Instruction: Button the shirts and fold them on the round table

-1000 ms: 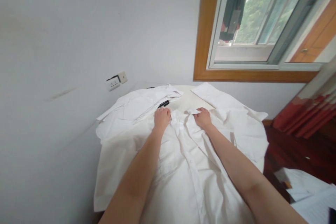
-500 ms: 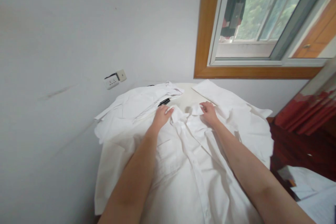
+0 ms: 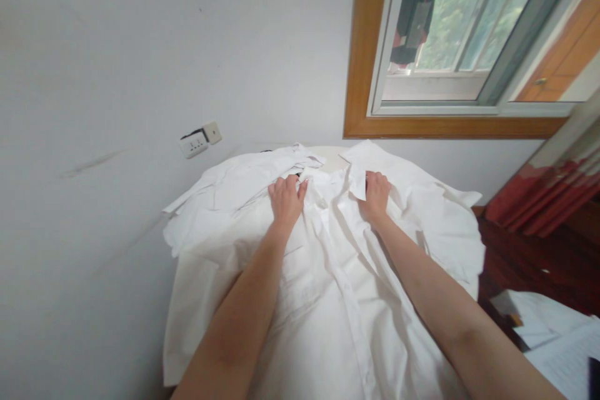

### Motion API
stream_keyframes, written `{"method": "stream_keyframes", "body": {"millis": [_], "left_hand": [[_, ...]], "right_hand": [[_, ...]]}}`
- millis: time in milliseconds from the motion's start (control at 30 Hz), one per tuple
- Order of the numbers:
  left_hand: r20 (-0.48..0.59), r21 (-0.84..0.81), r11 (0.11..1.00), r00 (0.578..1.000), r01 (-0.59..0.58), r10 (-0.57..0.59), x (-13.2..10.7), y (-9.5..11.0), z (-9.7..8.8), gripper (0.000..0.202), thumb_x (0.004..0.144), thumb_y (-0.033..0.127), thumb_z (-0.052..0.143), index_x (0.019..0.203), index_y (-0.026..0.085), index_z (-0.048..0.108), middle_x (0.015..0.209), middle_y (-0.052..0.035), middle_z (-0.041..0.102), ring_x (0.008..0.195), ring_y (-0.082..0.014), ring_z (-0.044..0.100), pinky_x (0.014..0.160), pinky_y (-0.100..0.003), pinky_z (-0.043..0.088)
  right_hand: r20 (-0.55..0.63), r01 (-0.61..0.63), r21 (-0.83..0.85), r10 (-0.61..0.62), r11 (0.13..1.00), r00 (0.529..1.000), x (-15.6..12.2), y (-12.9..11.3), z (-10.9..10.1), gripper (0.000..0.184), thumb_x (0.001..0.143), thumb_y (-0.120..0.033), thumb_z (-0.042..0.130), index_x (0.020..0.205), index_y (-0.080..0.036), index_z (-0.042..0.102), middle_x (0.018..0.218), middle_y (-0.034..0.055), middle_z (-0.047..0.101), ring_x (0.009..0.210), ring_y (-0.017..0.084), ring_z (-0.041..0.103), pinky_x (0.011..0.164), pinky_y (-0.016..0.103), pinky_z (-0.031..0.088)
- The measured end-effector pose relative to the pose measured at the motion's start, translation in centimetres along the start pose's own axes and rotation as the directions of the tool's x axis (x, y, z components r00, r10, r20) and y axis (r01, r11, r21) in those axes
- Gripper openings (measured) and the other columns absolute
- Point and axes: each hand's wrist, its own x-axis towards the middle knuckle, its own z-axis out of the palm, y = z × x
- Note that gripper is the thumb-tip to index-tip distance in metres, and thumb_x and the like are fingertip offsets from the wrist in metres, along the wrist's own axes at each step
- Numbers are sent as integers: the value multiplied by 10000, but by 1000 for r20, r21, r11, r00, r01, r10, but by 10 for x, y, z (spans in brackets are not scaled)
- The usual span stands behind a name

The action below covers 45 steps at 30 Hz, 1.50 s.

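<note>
A white button-up shirt (image 3: pixel 344 287) lies spread front side up over a cream-covered round table, its collar at the far end and its button strip running toward me. My left hand (image 3: pixel 287 200) pinches the left side of the collar between thumb and fingers. On the other side, my right hand (image 3: pixel 376 195) grips the right collar flap, which stands up in front of the fingers. The collar is opened out between both hands. Some fingertips of the right hand are hidden behind the cloth.
Another folded white garment (image 3: pixel 244 178) lies at the table's far left, and white cloth (image 3: pixel 435 219) covers the right side. Behind stand a wall with a socket (image 3: pixel 194 144) and a wood-framed window (image 3: pixel 356 127). Papers (image 3: pixel 562 337) lie low at right, near a red-and-white curtain (image 3: pixel 539 200).
Both hands have shifted slightly away from me with the collar, and the right collar flap now stands up more. The black item beside the left hand is mostly covered now.
</note>
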Motion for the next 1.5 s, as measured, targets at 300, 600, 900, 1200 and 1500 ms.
{"method": "stream_keyframes", "body": {"millis": [300, 600, 900, 1200, 1500], "left_hand": [[139, 133, 990, 989, 36, -54, -10, 4, 20, 469, 895, 405, 473, 1298, 167, 478, 1117, -176, 569, 1121, -353, 434, 984, -514, 264], [236, -239, 913, 893, -330, 384, -4, 14, 18, 369, 890, 148, 419, 1172, 245, 637, 1143, -58, 607, 1075, -218, 494, 989, -359, 373], [346, -339, 857, 796, -389, 498, -14, 5, 29, 308, 874, 175, 496, 1145, 204, 640, 1069, -73, 620, 1045, -205, 534, 981, -356, 416], [344, -244, 908, 845, -341, 410, -15, 10, 29, 184, 889, 227, 512, 1004, 193, 651, 1014, -73, 563, 1007, -208, 541, 949, -345, 429], [265, -188, 959, 929, -213, 258, -16, 24, 44, 148, 867, 176, 509, 970, 180, 615, 1012, -86, 552, 1027, -221, 524, 934, -353, 426]], "right_hand": [[237, -6, -75, 24, 997, 971, -7, -5, 20, 266, 871, -206, 429, 1033, -191, 641, 1073, 155, 564, 1043, 307, 423, 876, 426, 305], [99, 196, 248, -226, 949, 969, 0, -10, -8, 488, 761, -80, 348, 1148, -170, 633, 1156, 92, 574, 1096, 230, 483, 960, 339, 352], [425, 361, 362, -497, 859, 757, -14, -13, 10, 456, 774, -92, 481, 1189, -202, 633, 1208, 45, 611, 1072, 169, 568, 950, 254, 403], [371, 387, 383, -523, 839, 767, -10, -15, 11, 276, 868, -121, 454, 1034, -184, 666, 1076, 66, 633, 982, 164, 578, 896, 263, 414], [193, 268, 325, -341, 907, 920, -18, -39, 23, 283, 899, -125, 383, 1070, -148, 608, 1067, 110, 584, 1029, 201, 515, 935, 296, 383]]}}
